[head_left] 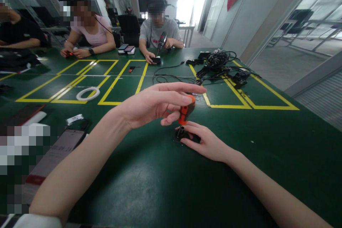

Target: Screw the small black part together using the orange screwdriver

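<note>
One green table (133,181) shows. Over it are the wearer's two: one left hand (156,103) and one right hand (207,139), plus one orange-and-black handled tool (185,112). On it lie one white ring (79,96) and one cable tangle (217,60). At its far side are three co-workers (92,30) and one drill (161,42).

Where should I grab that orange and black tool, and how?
Probably by its thick handle, coming from above: it stands on end, slightly tilted, with the handle raised over the black part. The left hand holds it there.

Head-worn camera, looking forward and down across nearby green table (128,181).
</note>
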`<state>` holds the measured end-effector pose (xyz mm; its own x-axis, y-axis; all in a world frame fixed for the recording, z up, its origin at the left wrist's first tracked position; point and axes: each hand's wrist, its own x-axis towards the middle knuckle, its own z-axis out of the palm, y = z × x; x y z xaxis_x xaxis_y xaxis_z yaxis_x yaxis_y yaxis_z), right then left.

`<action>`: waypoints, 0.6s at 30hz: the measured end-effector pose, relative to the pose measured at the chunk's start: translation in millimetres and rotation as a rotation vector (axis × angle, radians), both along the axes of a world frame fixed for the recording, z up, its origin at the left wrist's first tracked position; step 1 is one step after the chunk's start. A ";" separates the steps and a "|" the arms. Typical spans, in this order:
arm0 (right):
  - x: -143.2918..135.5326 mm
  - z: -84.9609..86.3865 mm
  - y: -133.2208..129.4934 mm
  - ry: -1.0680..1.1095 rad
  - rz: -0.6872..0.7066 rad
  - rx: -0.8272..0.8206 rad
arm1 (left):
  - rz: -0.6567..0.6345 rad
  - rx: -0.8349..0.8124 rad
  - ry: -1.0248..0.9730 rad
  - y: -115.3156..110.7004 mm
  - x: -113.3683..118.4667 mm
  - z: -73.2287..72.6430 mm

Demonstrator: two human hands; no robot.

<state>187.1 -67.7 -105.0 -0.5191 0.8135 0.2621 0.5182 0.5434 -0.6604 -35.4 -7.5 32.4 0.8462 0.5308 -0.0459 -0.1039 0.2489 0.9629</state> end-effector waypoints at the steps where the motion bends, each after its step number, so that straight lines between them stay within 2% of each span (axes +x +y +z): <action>1: 0.0 0.5 -0.1 -0.003 0.001 -0.001 | 0.003 0.005 0.010 -0.2 0.0 0.5; 11: 0.1 -1.7 -0.3 0.001 -0.010 -0.005 | -0.019 0.064 -0.022 -0.1 2.2 -2.6; 18: 0.1 0.4 -1.0 0.003 -0.003 0.004 | -0.012 0.120 0.055 -2.6 0.9 0.6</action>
<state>187.2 -68.6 -104.6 -0.5155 0.8141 0.2673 0.5178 0.5445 -0.6598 -34.4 -10.1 33.0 0.8506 0.5250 -0.0297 -0.0475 0.1329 0.9900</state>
